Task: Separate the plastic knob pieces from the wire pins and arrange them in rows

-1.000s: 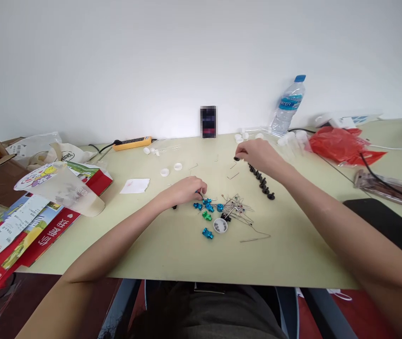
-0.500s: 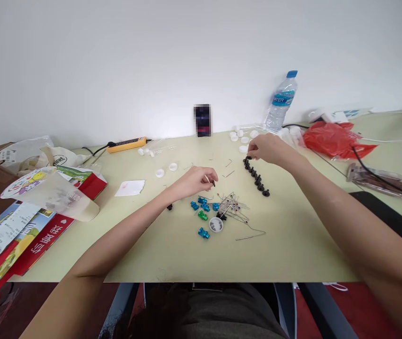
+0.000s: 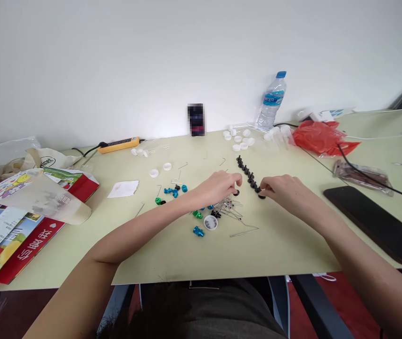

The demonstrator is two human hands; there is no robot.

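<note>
A diagonal row of small black flanged parts runs along the table between my hands. My right hand is closed in a pinch at the near end of the row, its fingertips on the last black part. To the left of the row, my left hand is also pinched, with a small black round piece at its fingertips. Just below that hand lie a pile of thin bent metal wires, a white cap holding tiny pieces, a green fitting and a blue fitting.
More blue fittings lie left of my left forearm. White caps and a water bottle stand at the back. A red plastic bag and a black slab are on the right, a drink cup on the left.
My right hand has moved from the far end of the black row to its near end. My left hand has moved right, toward the row. The view has shifted slightly.
</note>
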